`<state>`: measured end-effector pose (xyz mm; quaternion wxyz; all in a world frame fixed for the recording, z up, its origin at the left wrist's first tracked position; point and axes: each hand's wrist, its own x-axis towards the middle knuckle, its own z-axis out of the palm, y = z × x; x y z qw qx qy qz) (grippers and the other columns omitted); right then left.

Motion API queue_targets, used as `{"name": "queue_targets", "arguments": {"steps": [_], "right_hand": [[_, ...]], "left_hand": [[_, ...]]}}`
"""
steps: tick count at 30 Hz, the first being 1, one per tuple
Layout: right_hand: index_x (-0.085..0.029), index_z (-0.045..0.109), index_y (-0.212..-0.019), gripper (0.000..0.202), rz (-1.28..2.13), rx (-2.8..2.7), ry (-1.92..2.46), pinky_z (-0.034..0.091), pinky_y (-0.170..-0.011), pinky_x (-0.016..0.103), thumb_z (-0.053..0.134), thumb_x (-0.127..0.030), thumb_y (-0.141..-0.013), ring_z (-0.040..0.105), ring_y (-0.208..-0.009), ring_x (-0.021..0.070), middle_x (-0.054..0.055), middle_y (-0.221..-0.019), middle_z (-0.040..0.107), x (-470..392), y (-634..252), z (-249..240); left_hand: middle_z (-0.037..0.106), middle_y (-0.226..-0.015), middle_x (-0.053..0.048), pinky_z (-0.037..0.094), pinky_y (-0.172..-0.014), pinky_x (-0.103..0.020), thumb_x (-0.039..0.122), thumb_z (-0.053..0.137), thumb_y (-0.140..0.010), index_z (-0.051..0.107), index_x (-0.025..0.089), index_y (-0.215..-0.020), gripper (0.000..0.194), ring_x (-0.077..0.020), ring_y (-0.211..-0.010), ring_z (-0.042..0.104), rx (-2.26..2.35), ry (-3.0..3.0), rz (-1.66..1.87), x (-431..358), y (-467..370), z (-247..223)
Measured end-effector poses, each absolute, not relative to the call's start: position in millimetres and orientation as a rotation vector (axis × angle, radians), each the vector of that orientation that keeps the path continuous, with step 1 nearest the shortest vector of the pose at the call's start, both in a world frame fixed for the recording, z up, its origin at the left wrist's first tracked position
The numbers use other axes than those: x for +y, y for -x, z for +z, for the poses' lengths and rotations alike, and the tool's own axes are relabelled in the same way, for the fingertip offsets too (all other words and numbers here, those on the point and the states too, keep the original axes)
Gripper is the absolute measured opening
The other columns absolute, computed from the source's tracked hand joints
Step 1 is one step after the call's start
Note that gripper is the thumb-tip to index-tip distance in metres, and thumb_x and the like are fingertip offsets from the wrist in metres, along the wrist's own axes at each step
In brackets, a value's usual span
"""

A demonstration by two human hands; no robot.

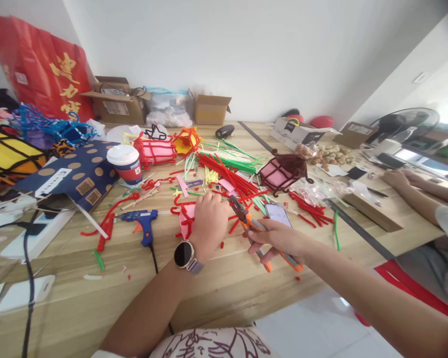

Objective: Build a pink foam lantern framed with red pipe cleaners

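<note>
My left hand (211, 219), with a watch at the wrist, is closed over a small lantern (185, 219) of red pipe cleaners and pink sheet. Only the lantern's left part shows; the hand covers the rest, and my fingertips are hidden. In my right hand (280, 237) is a pair of pliers (259, 226) with orange and grey handles, gripped around the handles. The jaws point up and left, just right of my left hand. A blue glue gun (145, 223) lies left of the lantern. Beyond my hands is a pile of red pipe cleaners (229, 174).
A lidded paper cup (125, 166) stands at the left near a power strip (37, 233). A phone (278, 214) lies beside my right hand. A dark brown lantern (283, 171) sits farther back. Another person's arms (414, 191) rest on the table at the right.
</note>
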<state>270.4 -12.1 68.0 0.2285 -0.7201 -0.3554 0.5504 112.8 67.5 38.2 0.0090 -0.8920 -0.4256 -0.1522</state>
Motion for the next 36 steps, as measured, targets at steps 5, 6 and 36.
{"name": "queue_targets", "arguments": {"steps": [5, 6, 36], "right_hand": [[-0.017, 0.056, -0.088, 0.005, 1.514, -0.975, 1.964, 0.059, -0.052, 0.020, 0.060, -0.020, -0.089, 0.069, -0.076, 0.0141, 0.004, -0.090, 0.060, -8, -266, 67], [-0.018, 0.056, -0.088, 0.004, 1.514, -0.983, 1.957, 0.058, -0.051, 0.019, 0.059, -0.020, -0.090, 0.069, -0.076, 0.0134, 0.004, -0.090, 0.060, -7, -265, 67], [-0.019, 0.058, -0.066, 0.023, 1.259, -1.358, 1.945, 0.041, -0.055, 0.024, 0.060, -0.034, -0.083, 0.049, -0.058, 0.0130, -0.003, -0.060, 0.055, -2, -262, 47]], "left_hand": [[0.067, -0.089, -0.010, 0.042, -0.078, -0.041, 0.015, 0.048, -0.092, 0.070, 0.016, -0.086, 0.023, -0.0275, -0.094, 0.058, -1.308, 2.798, -0.477, 67, -115, 36], [0.067, -0.089, -0.010, 0.042, -0.078, -0.041, 0.016, 0.048, -0.093, 0.070, 0.017, -0.085, 0.023, -0.0273, -0.094, 0.058, -1.303, 2.799, -0.482, 67, -115, 35], [0.068, -0.087, -0.009, 0.042, -0.079, -0.041, 0.015, 0.050, -0.091, 0.070, 0.018, -0.083, 0.022, -0.0267, -0.092, 0.056, -1.257, 2.790, -0.451, 69, -116, 36]]}}
